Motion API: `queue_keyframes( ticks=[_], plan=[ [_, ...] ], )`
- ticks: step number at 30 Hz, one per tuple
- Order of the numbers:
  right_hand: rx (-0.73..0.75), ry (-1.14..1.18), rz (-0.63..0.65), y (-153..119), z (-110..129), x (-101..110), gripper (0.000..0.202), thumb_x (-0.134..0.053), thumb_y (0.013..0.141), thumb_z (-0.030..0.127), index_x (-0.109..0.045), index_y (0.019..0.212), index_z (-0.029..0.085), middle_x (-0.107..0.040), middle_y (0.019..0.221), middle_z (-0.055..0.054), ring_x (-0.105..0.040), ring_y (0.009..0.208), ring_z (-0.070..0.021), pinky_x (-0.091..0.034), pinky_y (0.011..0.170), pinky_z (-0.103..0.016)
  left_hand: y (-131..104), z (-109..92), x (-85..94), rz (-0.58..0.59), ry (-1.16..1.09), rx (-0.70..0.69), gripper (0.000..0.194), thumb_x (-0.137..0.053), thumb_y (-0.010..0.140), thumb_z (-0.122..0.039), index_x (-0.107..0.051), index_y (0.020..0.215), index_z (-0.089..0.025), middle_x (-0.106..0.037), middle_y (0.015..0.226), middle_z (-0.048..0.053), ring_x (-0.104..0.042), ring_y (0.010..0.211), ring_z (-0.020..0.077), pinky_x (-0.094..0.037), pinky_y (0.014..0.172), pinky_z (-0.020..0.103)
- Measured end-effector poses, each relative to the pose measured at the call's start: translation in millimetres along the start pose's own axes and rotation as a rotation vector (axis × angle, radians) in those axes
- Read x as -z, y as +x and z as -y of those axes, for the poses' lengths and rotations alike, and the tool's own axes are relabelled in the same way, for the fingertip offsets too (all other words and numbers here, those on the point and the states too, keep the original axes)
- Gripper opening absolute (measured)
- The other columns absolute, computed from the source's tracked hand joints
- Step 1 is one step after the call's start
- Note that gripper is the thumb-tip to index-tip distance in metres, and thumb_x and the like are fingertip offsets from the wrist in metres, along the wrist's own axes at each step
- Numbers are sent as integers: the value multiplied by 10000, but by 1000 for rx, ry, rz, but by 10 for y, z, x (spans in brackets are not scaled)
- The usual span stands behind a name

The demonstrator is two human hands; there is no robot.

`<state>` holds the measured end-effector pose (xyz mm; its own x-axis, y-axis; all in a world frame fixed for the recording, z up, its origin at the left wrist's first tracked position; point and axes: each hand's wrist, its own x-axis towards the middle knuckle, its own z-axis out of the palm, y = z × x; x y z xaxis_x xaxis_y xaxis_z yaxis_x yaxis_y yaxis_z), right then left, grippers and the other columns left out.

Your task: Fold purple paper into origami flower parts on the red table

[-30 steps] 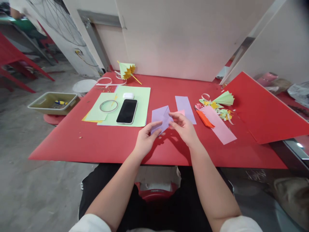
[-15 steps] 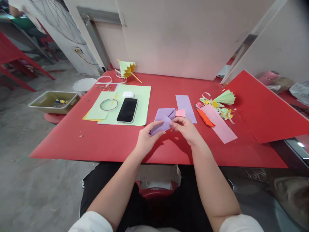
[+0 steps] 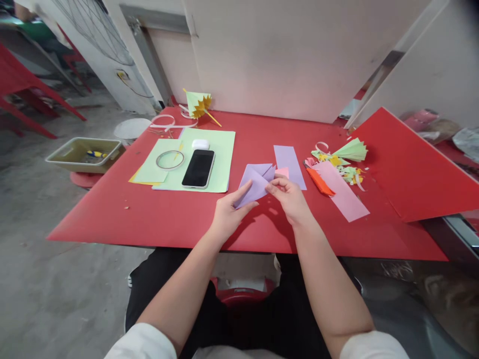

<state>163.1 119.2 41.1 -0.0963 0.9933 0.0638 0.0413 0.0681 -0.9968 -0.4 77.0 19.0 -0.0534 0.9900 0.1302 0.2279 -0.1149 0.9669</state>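
Observation:
A partly folded sheet of purple paper (image 3: 255,180) is held between both hands, just above the red tabletop (image 3: 168,219). My left hand (image 3: 232,209) grips its left side, with the thumb in front and the fingers along the edge. At its right corner my right hand (image 3: 287,196) pinches the paper between thumb and fingers. Behind that hand lie a small pink paper piece (image 3: 283,172) and a flat purple strip (image 3: 290,167). To the right, an orange box cutter (image 3: 319,180) rests against a pink paper strip (image 3: 342,192).
On the left, a phone (image 3: 198,168), a white case (image 3: 201,144) and a tape roll (image 3: 170,160) lie on green paper sheets (image 3: 223,159). A paper umbrella (image 3: 200,105) stands behind. Paper scraps (image 3: 350,174) and a tilted red board (image 3: 415,169) are at right.
The folded purple paper has tilted slightly and its upper flap faces me a little more. Both hands keep their hold. The view has shifted very slightly.

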Motion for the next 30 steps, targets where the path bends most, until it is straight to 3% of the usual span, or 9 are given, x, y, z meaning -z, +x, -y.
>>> queue_keyframes(
  ticks=[5,8,15,21,30],
  plan=[
    [33,-27,-75,24,-78,-15,157,-695,666,372,-654,652,222,-509,1190,-42,-466,1161,-230,-390,959,-398,1,15,-3,7,-24,-15,549,-692,693,-372,-574,1210,-231,-692,1051,14,-641,966,237,-517,864,344],
    [41,-19,-56,18,-72,-4,165,-685,681,384,-650,654,226,-502,1202,-36,-448,1187,-233,-367,987,-410,-5,15,-1,9,-37,-46,550,-697,693,-364,-574,1209,-219,-686,1067,28,-641,971,237,-514,872,344],
    [9,-52,173,-27,11,54,101,-716,657,339,-698,697,247,-585,1076,-17,-521,1084,-205,-390,962,-368,-22,-2,14,108,-103,-138,602,-716,684,-329,-534,1246,-209,-580,1252,61,-572,1108,248,-474,938,345],
    [-68,-35,175,-36,13,43,117,-716,651,332,-701,712,233,-620,1034,-16,-565,972,-191,-435,889,-350,-6,26,26,156,-30,-157,635,-714,687,-339,-505,1273,-211,-578,1255,70,-578,1099,251,-480,919,340],
    [-95,6,122,-28,12,7,193,-719,646,386,-690,744,222,-600,857,-12,-570,858,-169,-437,843,-341,5,66,16,43,104,-249,426,-655,749,-342,-611,1156,-225,-682,1079,45,-657,917,205,-514,815,302]
  ],
)
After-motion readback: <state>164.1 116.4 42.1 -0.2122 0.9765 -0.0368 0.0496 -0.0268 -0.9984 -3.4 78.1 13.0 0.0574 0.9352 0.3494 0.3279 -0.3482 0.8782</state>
